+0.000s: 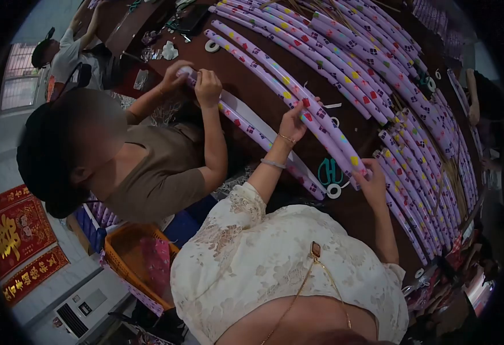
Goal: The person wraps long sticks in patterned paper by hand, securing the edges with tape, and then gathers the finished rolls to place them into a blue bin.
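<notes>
Two long lilac wrapping paper rolls [263, 64], printed with small coloured shapes, lie side by side and slant across the dark table [352, 135]. My left hand [291, 125] is closed around them at mid-length, with fingertips showing over the far side. At their near end, my right hand [372, 183] is closed with its thumb and fingers on the end of a roll. Between my hands and body are teal-handled scissors [328, 171] and a white tape roll [333, 191]. Part of another tape roll is hidden behind the wrapping paper rolls.
Several finished rolls [344, 63] are heaped at the back, and more bundles [421, 190] lie on the right. At my left a co-worker [154, 167] handles another roll [246, 127]. An orange basket [114, 253] stands below on the left. Other people are farther off.
</notes>
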The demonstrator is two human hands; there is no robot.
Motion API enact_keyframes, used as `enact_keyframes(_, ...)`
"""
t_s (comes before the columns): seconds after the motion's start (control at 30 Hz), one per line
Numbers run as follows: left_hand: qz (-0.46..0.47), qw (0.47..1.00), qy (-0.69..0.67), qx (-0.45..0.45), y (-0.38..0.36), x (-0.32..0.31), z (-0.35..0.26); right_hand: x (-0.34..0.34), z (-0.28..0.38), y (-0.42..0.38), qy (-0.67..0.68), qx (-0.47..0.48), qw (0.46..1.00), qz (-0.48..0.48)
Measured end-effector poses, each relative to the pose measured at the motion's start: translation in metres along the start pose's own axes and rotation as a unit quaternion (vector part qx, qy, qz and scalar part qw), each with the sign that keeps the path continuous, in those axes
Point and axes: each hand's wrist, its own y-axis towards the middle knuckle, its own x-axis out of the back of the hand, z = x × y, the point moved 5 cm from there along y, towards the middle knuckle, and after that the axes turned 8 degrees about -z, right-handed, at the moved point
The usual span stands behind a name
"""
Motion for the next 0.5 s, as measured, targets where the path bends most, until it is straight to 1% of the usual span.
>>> enact_keyframes(0.07,0.003,1.0,0.018,0.003,-0.006,0.003,0.003,-0.006,-0.017,-0.012,0.152,-0.104,0.983,0.016)
enact_keyframes(0.1,0.006,0.999,0.037,0.008,-0.007,0.005,0.007,-0.005,-0.017,-0.016,0.152,-0.102,0.983,0.015)
enact_keyframes(0.17,0.02,0.998,0.057,0.006,-0.012,0.009,0.011,-0.008,-0.018,-0.023,0.215,-0.13,0.967,0.041)
enact_keyframes(0.23,-0.01,0.997,0.07,0.014,-0.013,0.015,0.016,-0.01,-0.031,-0.027,0.192,-0.123,0.973,0.046)
enact_keyframes(0.3,-0.013,0.998,0.058,0.02,-0.01,0.018,0.018,-0.01,-0.032,-0.028,0.168,-0.118,0.977,0.051)
enact_keyframes(0.37,-0.038,0.998,0.053,0.023,-0.009,0.019,0.018,-0.006,-0.028,-0.027,0.146,-0.164,0.972,0.087)
enact_keyframes(0.4,-0.036,0.998,0.054,0.022,-0.008,0.017,0.018,-0.003,-0.025,-0.024,0.146,-0.162,0.972,0.086)
enact_keyframes(0.47,-0.097,0.991,0.091,0.031,-0.007,0.022,0.02,-0.003,-0.022,-0.022,0.127,-0.179,0.963,0.159)
enact_keyframes(0.5,-0.096,0.991,0.09,0.032,-0.007,0.023,0.021,0.0,-0.02,-0.017,0.126,-0.18,0.963,0.158)
